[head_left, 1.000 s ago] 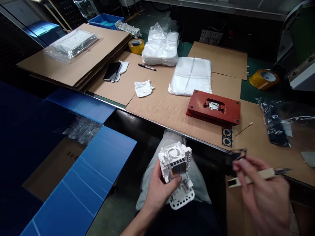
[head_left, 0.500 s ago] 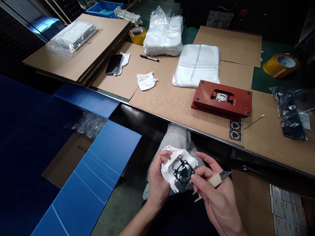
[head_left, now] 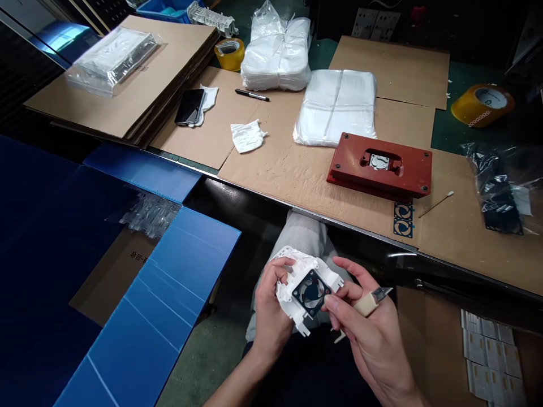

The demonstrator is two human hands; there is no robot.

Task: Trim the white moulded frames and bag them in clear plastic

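Note:
My left hand (head_left: 274,299) is closed around the left side of a white plastic housing (head_left: 292,265) above my lap. A thin black fan-shaped sticker (head_left: 311,294) lies over the square opening of the housing, roughly lined up with it. At the sticker's right corner, the thumb and index finger of my right hand (head_left: 365,322) are pinched together. That hand also keeps a beige utility knife (head_left: 368,302) tucked between its fingers, blade pointing up and right. On the table, two more black fan-shaped stickers (head_left: 403,219) lie beside a red fixture block (head_left: 382,164).
The metal table edge (head_left: 271,200) runs just beyond my hands. Behind it are wrapped white bags (head_left: 337,107), a cotton swab (head_left: 436,204), tape (head_left: 482,105), a phone (head_left: 189,107) and a pen (head_left: 251,95). Blue panels (head_left: 169,294) stand left; white parts (head_left: 492,356) lie lower right.
The sticker has moved left and turned to sit squarely over the housing's opening; before, it was tilted and offset. My right hand moved slightly left with it. The view shifted a little.

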